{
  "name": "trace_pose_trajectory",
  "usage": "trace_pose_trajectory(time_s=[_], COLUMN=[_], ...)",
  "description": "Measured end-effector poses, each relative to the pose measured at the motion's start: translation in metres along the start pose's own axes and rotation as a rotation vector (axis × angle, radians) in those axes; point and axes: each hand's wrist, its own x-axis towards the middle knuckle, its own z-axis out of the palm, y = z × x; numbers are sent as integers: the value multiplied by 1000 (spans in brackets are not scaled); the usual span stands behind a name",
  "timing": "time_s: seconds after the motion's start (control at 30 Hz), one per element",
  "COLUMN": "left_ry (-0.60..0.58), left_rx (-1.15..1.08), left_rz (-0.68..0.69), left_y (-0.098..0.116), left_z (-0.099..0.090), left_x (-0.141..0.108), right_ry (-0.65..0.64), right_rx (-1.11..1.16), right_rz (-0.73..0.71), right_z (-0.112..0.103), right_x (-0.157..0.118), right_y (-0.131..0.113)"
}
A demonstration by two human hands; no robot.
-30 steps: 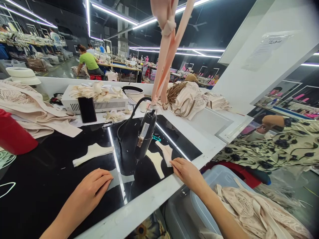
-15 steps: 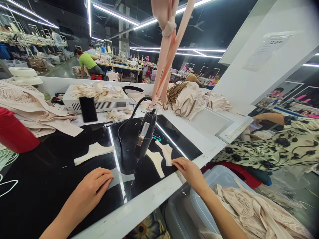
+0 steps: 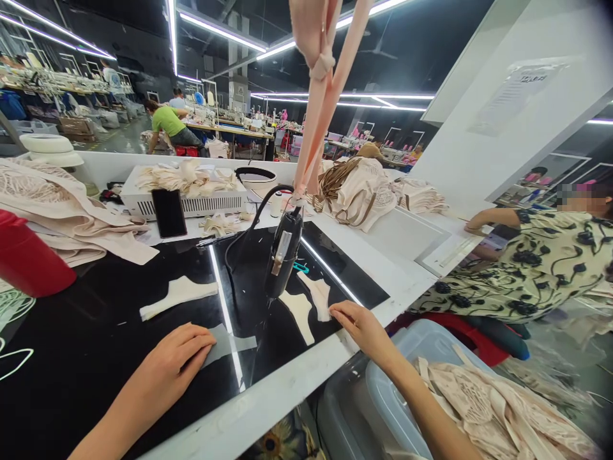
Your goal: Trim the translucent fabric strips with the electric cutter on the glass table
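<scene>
My left hand [image 3: 184, 354] rests low on the black table top with its fingers together, gripping the left end of a grey sheer fabric piece [image 3: 239, 344] that lies flat. At the table's front edge, my right hand [image 3: 358, 324] pinches the lower corner of a cream fabric piece [image 3: 316, 295]. Beside that lies a second cream fabric piece [image 3: 297, 313]. Farther left is a stack of cut cream fabric [image 3: 179, 296], touched by neither hand. Between my hands hangs a black corded tool [image 3: 283, 252], tied up by pink fabric strips [image 3: 313, 115].
A phone [image 3: 168, 213] leans against a white box [image 3: 191, 201] at the back. A red container [image 3: 31, 255] and piled garments [image 3: 62, 204] stand left. At right, a plastic bin [image 3: 407, 358] holds garments, and a co-worker's patterned clothing [image 3: 531, 262] is close by.
The hanging tool has swung slightly up and to the right. The co-worker at right has shifted, with an arm farther over the white table. My hands have barely moved.
</scene>
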Motion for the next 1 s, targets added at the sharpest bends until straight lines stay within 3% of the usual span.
trace_pose_trajectory(time_s=[0.17, 0.3, 0.43, 0.57, 0.7, 0.8, 1.0], left_ry=[-28, -107, -143, -117, -57, -126, -186], left_rx=[31, -6, -68, -52, 19, 55, 43], left_rz=[89, 184, 279, 419, 442, 401, 402], left_y=[11, 44, 89, 118, 121, 117, 113], left_z=[-9, -6, 16, 54, 96, 118, 130], left_x=[7, 22, 51, 93, 129, 142, 146], right_ry=[22, 71, 104, 98, 82, 65, 79], right_rx=[90, 185, 286, 383, 460, 529, 739], right_rz=[70, 139, 184, 194, 180, 175, 240], right_z=[-1, -4, -8, -9, -6, -3, -6], right_x=[-1, 0, 6, 14, 17, 18, 21], right_y=[-3, -1, 1, 4, 6, 8, 4])
